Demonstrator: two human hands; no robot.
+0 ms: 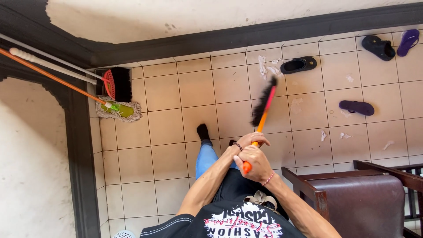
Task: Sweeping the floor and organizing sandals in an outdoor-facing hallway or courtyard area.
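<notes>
Seemingly both fists, left hand (252,140) above right hand (254,162), clench the broom (263,110).

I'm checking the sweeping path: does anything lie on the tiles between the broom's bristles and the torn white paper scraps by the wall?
Nothing visible does. The black bristle head of the orange-handled broom, gripped by the left hand and right hand, hangs just below the white paper scraps, with only bare tile between. The black slip-on shoe lies beside the scraps, to their right.

Both hands, left hand (252,140) and right hand (255,162), grip an orange-handled broom (263,105).
</notes>
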